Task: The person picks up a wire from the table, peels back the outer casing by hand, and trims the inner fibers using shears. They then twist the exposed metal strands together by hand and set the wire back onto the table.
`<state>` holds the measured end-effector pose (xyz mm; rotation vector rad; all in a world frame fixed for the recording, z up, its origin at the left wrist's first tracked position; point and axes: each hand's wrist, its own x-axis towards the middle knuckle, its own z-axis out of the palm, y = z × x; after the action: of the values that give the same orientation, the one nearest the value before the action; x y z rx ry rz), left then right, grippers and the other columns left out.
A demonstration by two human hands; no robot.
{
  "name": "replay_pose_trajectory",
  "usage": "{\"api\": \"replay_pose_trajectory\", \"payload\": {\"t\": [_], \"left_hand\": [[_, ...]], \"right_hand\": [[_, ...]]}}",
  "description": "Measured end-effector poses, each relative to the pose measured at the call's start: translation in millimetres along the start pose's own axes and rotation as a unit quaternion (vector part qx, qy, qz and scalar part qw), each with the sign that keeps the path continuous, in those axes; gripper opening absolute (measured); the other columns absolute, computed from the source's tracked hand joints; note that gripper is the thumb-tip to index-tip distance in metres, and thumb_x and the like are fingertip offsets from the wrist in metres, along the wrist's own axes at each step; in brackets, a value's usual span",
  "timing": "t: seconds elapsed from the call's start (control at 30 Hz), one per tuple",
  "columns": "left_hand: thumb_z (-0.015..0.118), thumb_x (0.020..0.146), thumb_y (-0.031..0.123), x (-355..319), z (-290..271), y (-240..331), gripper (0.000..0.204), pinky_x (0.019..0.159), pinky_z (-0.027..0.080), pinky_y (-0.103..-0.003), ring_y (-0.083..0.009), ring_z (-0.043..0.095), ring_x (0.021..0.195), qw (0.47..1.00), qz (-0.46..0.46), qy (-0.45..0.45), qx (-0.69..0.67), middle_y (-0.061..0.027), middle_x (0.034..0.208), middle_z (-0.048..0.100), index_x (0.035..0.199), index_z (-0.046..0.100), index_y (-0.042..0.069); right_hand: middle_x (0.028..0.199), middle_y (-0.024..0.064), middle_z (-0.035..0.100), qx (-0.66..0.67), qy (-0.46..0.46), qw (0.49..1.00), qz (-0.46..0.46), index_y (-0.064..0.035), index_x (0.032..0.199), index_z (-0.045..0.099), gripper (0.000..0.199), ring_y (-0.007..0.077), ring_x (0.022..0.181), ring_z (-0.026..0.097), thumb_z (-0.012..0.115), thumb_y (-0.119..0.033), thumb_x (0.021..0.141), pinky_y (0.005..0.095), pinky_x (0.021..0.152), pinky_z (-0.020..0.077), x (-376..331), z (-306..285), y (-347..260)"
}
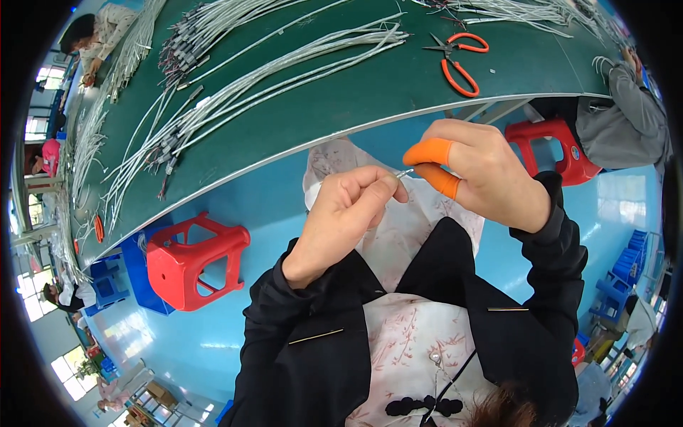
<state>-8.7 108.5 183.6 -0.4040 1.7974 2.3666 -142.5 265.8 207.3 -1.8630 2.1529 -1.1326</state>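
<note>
Above my lap, both hands meet at the end of a thin, pale cable. My left hand is closed, pinching the cable between thumb and forefinger so that just a short tip sticks out. Orange finger covers sit on the thumb and forefinger of my right hand, which close on that tip from the other side. My fingers hide most of the cable, and the fine wires at its end are too small to make out. Orange-handled scissors lie spread apart on the green table beyond my right hand.
Bundles of pale cables with dark connector ends lie across the table. A red stool stands at left beside a blue bin; another red stool is at right. A person in grey sits at the table's right end.
</note>
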Motion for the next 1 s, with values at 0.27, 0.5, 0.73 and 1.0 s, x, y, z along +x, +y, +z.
{"api": "replay_pose_trajectory", "payload": {"t": [0.27,0.5,0.73,1.0], "left_hand": [[0.051,0.090,0.013,3,2,-5,0.021,0.045,0.030,-0.024,-0.0067,0.038,0.045,0.988,0.057,0.016,0.140,0.0014,0.052,0.047,0.082,0.063,-0.002],[0.056,0.083,0.008,2,2,-3,0.013,0.047,0.040,-0.032,-0.0261,0.049,0.045,0.931,0.122,-0.006,0.344,-0.0144,0.056,0.053,0.081,0.061,-0.003],[0.057,0.083,0.007,3,-13,4,0.010,0.048,0.040,-0.033,-0.0289,0.049,0.047,0.933,0.120,-0.124,0.317,-0.0147,0.058,0.052,0.084,0.061,-0.001],[0.059,0.089,0.008,4,-17,-2,0.009,0.053,0.039,-0.023,-0.0076,0.046,0.058,0.950,0.121,-0.129,0.256,-0.0038,0.066,0.055,0.091,0.062,-0.001]], "right_hand": [[0.076,0.0098,0.056,-0.088,-0.026,0.995,-0.026,0.0006,0.085,0.060,0.025,0.0276,0.067,0.057,0.068,0.005,0.062,0.0346,0.053,0.0458,-3,5,-13],[0.072,0.0105,0.054,-0.212,-0.119,0.970,-0.017,0.0026,0.080,0.058,0.017,0.0279,0.065,0.057,0.063,0.005,0.064,0.0351,0.052,0.0445,-9,17,-26],[0.071,0.0101,0.057,0.171,-0.202,0.956,0.129,0.0038,0.084,0.058,0.014,0.0193,0.059,0.055,0.062,0.004,0.071,0.0283,0.053,0.0446,-9,1,3],[0.075,0.0032,0.057,0.470,-0.149,0.780,0.385,0.0026,0.087,0.059,0.007,0.0089,0.059,0.050,0.058,-0.002,0.082,0.0220,0.052,0.0398,-20,3,0]]}}
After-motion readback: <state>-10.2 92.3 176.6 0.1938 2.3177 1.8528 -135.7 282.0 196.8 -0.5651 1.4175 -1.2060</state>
